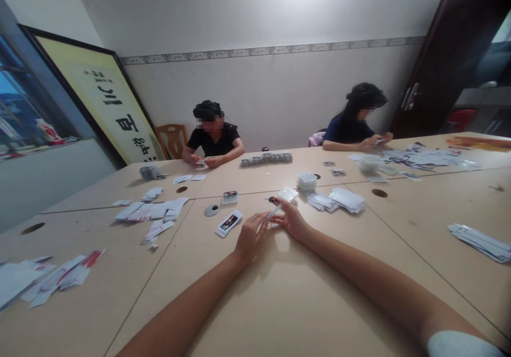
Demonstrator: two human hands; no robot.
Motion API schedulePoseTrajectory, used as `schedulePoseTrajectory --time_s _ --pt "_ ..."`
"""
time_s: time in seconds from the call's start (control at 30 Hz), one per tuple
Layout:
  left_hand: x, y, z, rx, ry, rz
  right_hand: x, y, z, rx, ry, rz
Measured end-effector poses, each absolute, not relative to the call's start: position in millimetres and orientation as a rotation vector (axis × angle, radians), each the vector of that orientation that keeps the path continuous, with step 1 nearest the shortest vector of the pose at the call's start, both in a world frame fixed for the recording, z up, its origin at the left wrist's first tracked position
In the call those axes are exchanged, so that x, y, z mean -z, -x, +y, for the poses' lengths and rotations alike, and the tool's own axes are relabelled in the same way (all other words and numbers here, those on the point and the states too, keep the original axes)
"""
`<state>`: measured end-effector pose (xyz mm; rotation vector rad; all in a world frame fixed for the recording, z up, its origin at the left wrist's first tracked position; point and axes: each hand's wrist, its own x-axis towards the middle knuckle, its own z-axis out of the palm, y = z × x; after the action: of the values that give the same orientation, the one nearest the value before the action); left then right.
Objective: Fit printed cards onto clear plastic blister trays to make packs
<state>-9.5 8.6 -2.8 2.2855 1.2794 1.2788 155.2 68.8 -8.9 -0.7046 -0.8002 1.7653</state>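
In front of me, my left hand and my right hand meet above the table, both closed on a thin, pale flat piece. It is tilted nearly edge-on and shows a dark printed patch at its upper end. I cannot tell whether it is a card or a slim plastic case. Left of my left hand lies a small stack of printed cards with a dark picture on top. Behind that sits a clear plastic case with a printed card in it. Another clear case is just beyond my right fingers.
A stack of clear cases and white card piles lie right of centre. More cards spread on the left. A grey cable cap lies near an open table hole. Two people sit opposite, handling small items beside a row of cases.
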Motion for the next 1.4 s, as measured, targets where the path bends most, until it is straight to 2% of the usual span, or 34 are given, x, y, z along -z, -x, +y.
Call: schedulePoseTrajectory --time_s 0.53,1.13,1.4 --pt "-2.4 8.9 5.7 -1.291 -2.256 1.283 6.8 -155.6 65.7 -1.788 0.703 -0.812" --pt "0.4 14.4 12.1 -1.438 -1.949 1.425 16.7 -156.1 71.2 -1.702 0.614 -0.795" --pt "-0.6 13.2 10.1 -1.385 -1.811 1.446 16.2 -154.8 67.8 -1.649 0.586 -0.835"
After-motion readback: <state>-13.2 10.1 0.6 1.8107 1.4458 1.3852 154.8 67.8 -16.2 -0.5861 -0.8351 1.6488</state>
